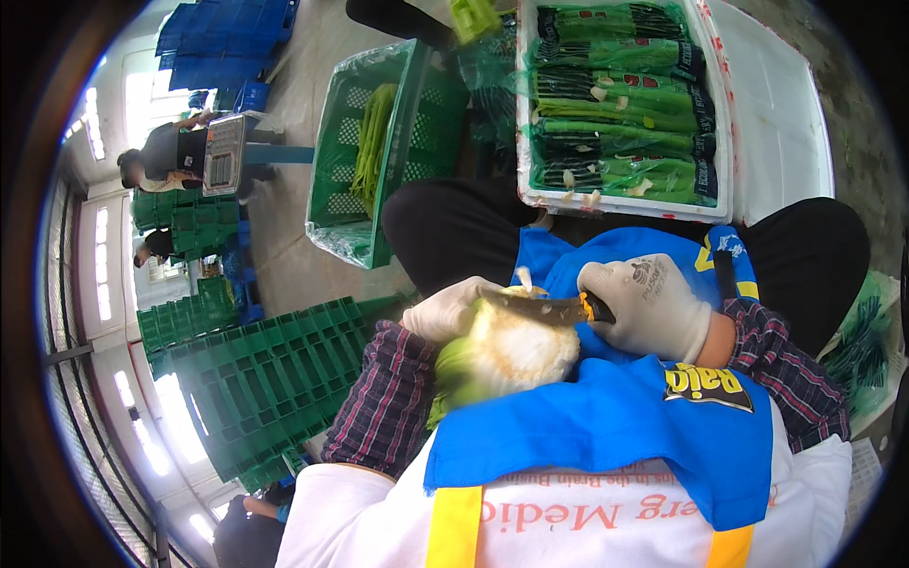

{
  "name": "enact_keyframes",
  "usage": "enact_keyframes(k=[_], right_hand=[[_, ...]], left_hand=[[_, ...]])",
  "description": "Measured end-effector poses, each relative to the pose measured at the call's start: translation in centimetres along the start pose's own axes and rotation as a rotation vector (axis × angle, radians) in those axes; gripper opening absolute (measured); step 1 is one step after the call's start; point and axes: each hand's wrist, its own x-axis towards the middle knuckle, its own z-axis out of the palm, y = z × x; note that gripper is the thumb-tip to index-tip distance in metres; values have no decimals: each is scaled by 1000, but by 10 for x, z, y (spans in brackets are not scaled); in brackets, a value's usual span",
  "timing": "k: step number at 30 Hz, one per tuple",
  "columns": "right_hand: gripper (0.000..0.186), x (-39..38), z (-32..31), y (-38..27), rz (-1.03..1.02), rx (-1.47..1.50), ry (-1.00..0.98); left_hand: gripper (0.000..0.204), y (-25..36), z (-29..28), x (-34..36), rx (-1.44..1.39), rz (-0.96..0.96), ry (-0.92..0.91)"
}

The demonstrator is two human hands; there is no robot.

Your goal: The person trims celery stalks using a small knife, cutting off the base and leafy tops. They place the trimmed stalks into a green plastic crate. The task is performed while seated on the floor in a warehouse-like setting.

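A thick celery bunch (519, 348) lies across my lap with its pale, round root end toward the right. Its green stalks trail left and down, blurred. My left hand (443, 310), in a white glove, grips it from the upper left. In my right hand (651, 305), gloved too, is a knife (542, 309) with a black and orange handle. Its blade points left and lies across the upper side of the cut root end. A small pale trimming (524, 276) shows just above the blade. My right fingers are wrapped round the handle.
Ahead stands a white foam box (625, 208) of wrapped green bunches with pale scraps on top. A plastic-lined green crate (331, 180) holds loose stalks. Stacked green crates (265, 379) fill the left. A person (170, 151) stands by a scale (224, 156) farther off.
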Motion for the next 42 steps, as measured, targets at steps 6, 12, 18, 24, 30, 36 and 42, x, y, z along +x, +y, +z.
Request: enact_keyframes(k=[6,12,18,24,30,36,42], right_hand=[[33,-1,-1,-4,-130,-20,-69],[34,1,-2,-5,-56,8,-111],[33,2,-4,-4,-134,-16,-112],[28,-1,-2,-2,-59,-18,-99],[25,-2,-2,4,7,53,-39],[23,-2,-2,1,-148,14,-65],[21,-2,0,5,-11,57,-40]], left_hand=[[106,4,-4,-2,-81,-78,-27],[108,1,-5,0,-89,-77,-58],[106,5,-4,2,-40,-81,-67],[99,9,4,1,97,-103,25],[119,7,6,-1,-18,-115,11],[121,5,5,-4,41,-115,41],[116,2,3,-3,51,-121,19]])
